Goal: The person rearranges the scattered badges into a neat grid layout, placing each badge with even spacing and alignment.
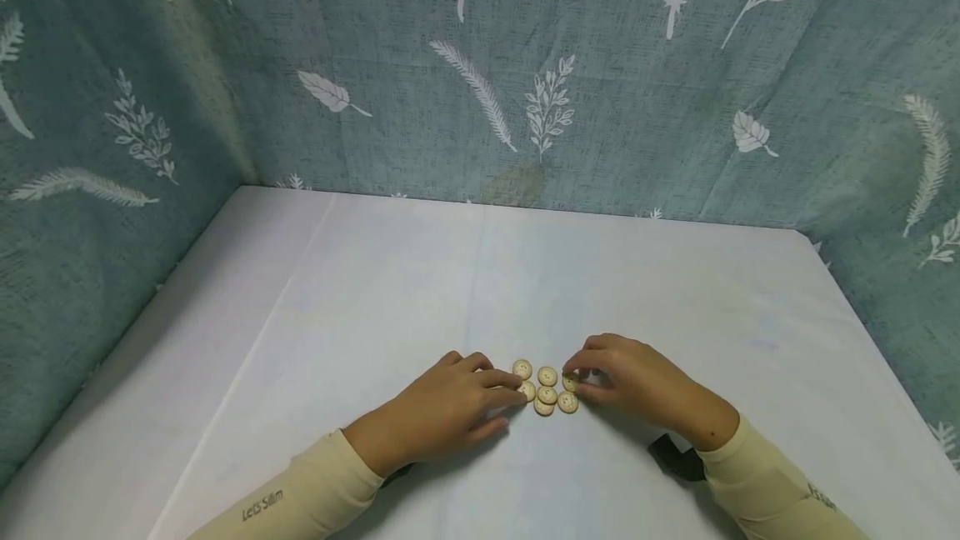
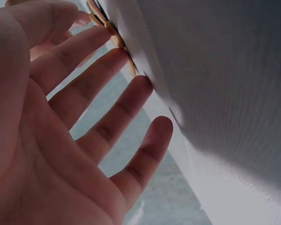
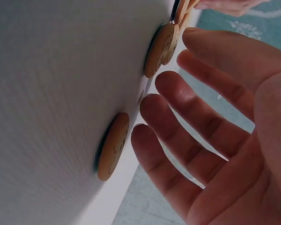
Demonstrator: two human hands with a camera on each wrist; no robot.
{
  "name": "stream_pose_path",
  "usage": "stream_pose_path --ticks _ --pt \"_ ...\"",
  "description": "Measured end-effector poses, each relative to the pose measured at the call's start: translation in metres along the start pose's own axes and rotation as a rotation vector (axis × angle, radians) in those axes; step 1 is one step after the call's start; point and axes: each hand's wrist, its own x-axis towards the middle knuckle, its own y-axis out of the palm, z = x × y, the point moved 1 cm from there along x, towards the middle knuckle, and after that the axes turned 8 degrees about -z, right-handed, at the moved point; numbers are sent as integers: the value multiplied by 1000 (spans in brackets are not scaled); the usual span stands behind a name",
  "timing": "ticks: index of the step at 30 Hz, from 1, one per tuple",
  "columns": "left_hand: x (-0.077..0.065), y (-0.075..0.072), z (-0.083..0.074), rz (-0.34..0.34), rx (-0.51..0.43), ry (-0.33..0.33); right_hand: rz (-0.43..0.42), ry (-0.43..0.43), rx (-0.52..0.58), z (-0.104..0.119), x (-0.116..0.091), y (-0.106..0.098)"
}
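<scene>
Several round pale wooden buttons [image 1: 547,395] lie in a small cluster on the white tabletop, some overlapping. My left hand [image 1: 463,402] reaches in from the left with extended fingers, its fingertips at the left-hand buttons. In the left wrist view the fingers [image 2: 103,101] are spread, and button edges [image 2: 100,18] show past the index and middle tips. On the right side, my right hand [image 1: 626,377] has its thumb and index finger at a button [image 1: 570,382]. The right wrist view shows relaxed fingers [image 3: 166,115] beside one button [image 3: 114,147] lying apart and another [image 3: 159,50] near the thumb.
The white table [image 1: 360,290] spreads around the hands. Green leaf-patterned cloth [image 1: 405,65] stands along its back and sides. A dark band [image 1: 677,458] sits by the right wrist, beside the cream sleeve [image 1: 765,473].
</scene>
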Motion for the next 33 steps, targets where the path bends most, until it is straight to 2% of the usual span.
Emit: stream_pose_path --ticks 9,13,23,33 --pt "-2 4 1 22 -27 -26 2 -9 -14 -1 -1 6" --pt "-1 5 1 11 -31 -19 -19 -13 -28 -2 -1 7" --pt "3 7 -4 -33 17 1 -74 -20 -58 -3 -7 9" --pt "0 5 -5 -31 49 -13 -91 -50 -35 -2 -4 11"
